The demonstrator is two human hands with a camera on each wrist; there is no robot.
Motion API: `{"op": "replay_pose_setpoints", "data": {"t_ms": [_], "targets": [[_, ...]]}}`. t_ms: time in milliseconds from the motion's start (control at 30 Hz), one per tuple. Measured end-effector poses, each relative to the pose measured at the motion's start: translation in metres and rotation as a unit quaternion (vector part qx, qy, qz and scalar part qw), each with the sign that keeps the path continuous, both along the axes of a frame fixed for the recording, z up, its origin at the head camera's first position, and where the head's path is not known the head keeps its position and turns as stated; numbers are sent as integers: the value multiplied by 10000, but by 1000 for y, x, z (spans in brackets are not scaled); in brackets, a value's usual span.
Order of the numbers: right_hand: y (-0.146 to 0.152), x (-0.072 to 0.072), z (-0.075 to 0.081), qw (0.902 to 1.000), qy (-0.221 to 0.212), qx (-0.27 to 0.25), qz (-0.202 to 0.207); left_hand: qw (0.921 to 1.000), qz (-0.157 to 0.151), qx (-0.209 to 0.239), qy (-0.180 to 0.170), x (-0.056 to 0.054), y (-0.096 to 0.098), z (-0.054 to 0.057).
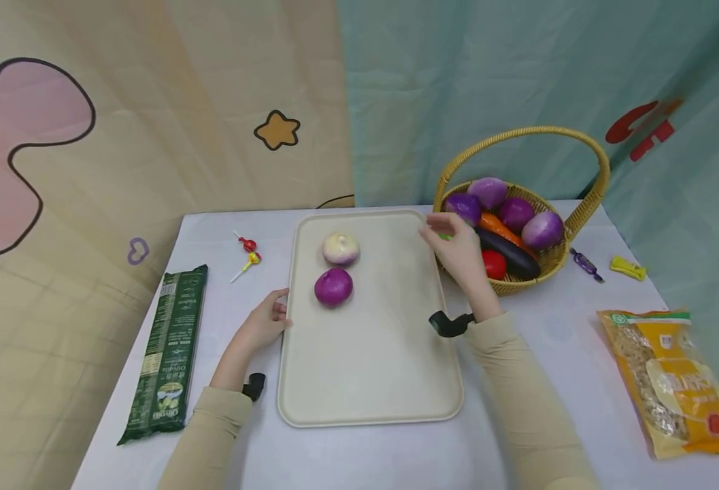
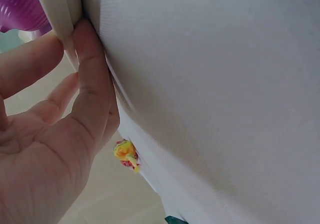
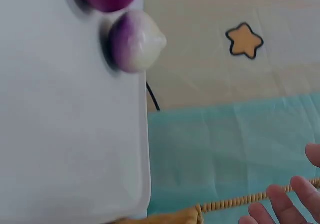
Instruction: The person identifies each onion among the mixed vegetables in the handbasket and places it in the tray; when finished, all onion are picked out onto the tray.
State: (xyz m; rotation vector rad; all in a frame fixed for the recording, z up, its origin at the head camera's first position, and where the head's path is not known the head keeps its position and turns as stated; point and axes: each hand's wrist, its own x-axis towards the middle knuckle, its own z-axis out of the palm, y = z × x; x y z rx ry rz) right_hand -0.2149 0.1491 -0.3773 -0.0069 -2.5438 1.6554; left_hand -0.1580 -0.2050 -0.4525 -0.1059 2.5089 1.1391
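Observation:
My left hand [image 1: 264,322] pinches the left edge of a cream tray [image 1: 371,367]; in the left wrist view the thumb and fingers [image 2: 90,58] meet its rim. On the tray lie a purple onion [image 1: 333,288] and, just behind it, a white-and-purple onion [image 1: 340,249]. My right hand [image 1: 457,248] is over the left side of a wicker basket [image 1: 558,262], fingers loosely bent, with nothing seen in its grasp. The basket holds several purple onions [image 1: 543,231], a dark eggplant [image 1: 506,252], a carrot [image 1: 498,228] and a red tomato [image 1: 494,265]. A green thing is partly hidden behind the right hand.
A green packet [image 1: 166,354] lies at the left, with two lollipops [image 1: 249,252] behind it. Right of the basket are a purple candy [image 1: 587,265] and a yellow candy [image 1: 628,267]. An orange-and-clear bag [image 1: 671,388] lies at the right edge. The basket's tall handle [image 1: 524,131] arches above it.

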Motion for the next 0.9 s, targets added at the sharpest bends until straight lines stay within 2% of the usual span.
{"op": "replay_pose_setpoints", "data": {"t_ms": [133,233,367,667,900], "targets": [[29,-18,1,9974,112,38,-717,10000,-16,-24,44,0,-2,0],[43,-32,-7,9925,122,24,-1217,10000,-4,-1,70,1,-3,-1],[53,-46,-21,9853,-153,-7,-1699,10000,-10,56,68,1,-2,-2],[56,-63,-41,9778,-1068,-280,-1782,9999,44,70,86,2,-1,-4],[51,-71,-48,9769,-1096,-273,-1814,9998,38,74,170,2,-3,-4]]}}
